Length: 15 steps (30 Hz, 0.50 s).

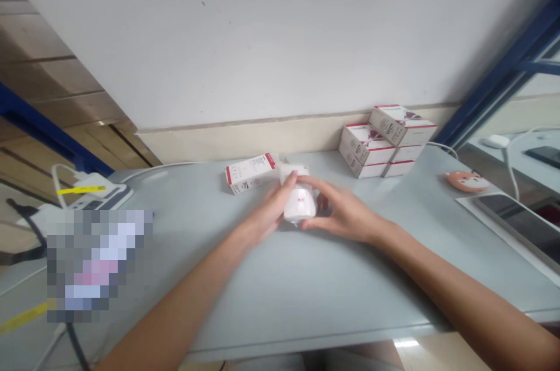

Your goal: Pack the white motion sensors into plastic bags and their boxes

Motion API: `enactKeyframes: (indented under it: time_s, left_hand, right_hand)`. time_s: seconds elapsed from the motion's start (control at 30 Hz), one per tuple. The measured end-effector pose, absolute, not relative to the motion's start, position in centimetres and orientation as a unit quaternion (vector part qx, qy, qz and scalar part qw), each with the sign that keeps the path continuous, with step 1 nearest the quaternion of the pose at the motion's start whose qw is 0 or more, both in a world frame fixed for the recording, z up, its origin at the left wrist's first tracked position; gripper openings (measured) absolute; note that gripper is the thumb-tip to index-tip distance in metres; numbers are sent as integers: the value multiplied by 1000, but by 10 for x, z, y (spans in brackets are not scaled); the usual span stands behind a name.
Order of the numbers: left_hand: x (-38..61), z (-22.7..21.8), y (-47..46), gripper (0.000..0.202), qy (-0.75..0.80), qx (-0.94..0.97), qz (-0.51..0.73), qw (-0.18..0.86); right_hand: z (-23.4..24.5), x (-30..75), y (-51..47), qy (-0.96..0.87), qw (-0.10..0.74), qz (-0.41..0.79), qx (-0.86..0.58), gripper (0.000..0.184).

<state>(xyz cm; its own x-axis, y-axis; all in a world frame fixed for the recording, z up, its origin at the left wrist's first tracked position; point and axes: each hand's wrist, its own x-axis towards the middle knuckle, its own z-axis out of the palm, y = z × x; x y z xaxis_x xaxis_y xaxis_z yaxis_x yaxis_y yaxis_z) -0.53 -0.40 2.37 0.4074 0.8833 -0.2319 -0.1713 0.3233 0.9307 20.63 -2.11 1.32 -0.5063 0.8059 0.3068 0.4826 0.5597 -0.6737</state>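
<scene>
The left hand [272,212] and right hand [340,214] together grip one white gadget [300,205]. One lone box [251,173] lies near it. Five stacked boxes [385,140] sit farther off.

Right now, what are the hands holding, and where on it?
Both hold a small white rounded plastic device: left hand on its left side and top, right hand on its right side.

Bright, even, diffuse light over pale wall [280,38] and grey table [306,277]. Faint soft shadows beneath left hand [271,210] and right hand [343,213]. White device [300,206] between them washed out, detail lost. Whole frame slightly soft; blue frame [503,73] smeared near right edge. Wide lens bows table edge, stretches corners. Pixelated block [98,266] masks lower left.
</scene>
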Motion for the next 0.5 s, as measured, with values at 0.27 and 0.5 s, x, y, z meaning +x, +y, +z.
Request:
enactKeyframes:
  time_s: [0.27, 0.5]
  left_hand:
    - [-16, 26, 4, 64, 443, 685, 414, 405]
    - [-64, 8, 39, 60, 567, 790, 219, -78]
  right_hand:
    - [15, 208, -16, -788, 407, 218, -407, 75]
    - [8, 212, -9, -773, 414, 132, -462, 72]
